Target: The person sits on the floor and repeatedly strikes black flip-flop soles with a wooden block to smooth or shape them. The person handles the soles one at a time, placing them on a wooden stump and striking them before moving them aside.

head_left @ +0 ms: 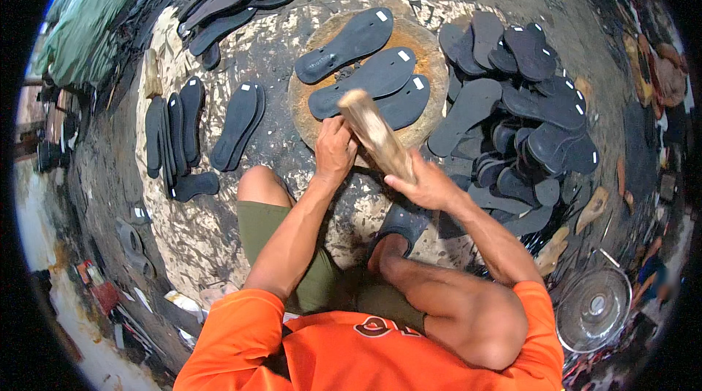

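My right hand is wrapped round the lower end of a thick wooden stick. Its blunt upper end is raised over the dark soles on a round wooden block. Fingers curled, my left hand is at the near edge of the block; what it grips, if anything, is hidden. Just beyond it lies a black shoe sole with a white sticker at one end. Another sole rests on the far part of the block, and a third sole is partly covered by the stick.
A large heap of dark soles is to the right of the block. Smaller groups of soles lie to the left, with a pile at the far left. A round wire-guarded fan stands at the near right.
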The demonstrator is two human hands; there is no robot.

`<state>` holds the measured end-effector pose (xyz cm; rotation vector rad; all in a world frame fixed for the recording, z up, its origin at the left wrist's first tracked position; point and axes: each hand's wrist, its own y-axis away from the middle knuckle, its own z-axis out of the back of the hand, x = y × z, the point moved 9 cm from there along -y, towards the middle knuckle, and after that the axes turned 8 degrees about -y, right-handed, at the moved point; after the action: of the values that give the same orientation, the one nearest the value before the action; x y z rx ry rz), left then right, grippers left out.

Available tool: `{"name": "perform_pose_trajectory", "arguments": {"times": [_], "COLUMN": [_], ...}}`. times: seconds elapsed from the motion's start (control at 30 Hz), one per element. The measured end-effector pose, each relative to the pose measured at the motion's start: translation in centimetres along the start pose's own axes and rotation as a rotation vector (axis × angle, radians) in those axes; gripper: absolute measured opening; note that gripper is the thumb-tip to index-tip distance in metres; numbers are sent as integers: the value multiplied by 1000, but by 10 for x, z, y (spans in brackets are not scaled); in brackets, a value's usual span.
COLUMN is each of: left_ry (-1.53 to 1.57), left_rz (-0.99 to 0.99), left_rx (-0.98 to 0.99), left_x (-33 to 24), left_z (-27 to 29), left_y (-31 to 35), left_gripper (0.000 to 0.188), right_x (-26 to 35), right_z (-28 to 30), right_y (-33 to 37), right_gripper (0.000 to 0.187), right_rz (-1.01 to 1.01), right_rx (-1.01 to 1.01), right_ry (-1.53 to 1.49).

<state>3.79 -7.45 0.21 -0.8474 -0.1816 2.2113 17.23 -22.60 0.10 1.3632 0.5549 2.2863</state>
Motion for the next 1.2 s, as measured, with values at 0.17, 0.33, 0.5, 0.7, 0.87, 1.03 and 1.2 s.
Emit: {"name": "perform_pose_trajectory", "arguments": {"times": [0.17, 0.33, 0.5, 0.7, 0.87, 1.03, 1.2], "left_ry": [177, 618, 345, 256, 143, 149, -27], "left_rz": [241, 661, 584, 482, 283, 177, 1], "left_rx": [-14, 3, 37, 32, -4, -34, -1], "left_x": [18, 29, 21, 7, -2, -11, -11], "left_z": [12, 4, 6, 13, 16, 16, 1], "left_y": [-7, 26, 30, 24, 22, 21, 22], "left_gripper": [22, 26, 22, 20, 16, 18, 19], "right_x": [-22, -57, -51, -50, 45, 124, 8], "right_z": [-2, -30, -32, -29, 41, 94, 9], "right_y": [7, 7, 5, 10, 39, 112, 29], "right_gripper": [65, 53, 64, 57, 49, 73, 61], "right_rz": [-127, -120, -65, -93, 55, 704, -54], "right_rx": [293, 184, 148, 105, 91, -319, 102], "right_ry": [-614, -596, -656, -634, -594, -624, -198]}}
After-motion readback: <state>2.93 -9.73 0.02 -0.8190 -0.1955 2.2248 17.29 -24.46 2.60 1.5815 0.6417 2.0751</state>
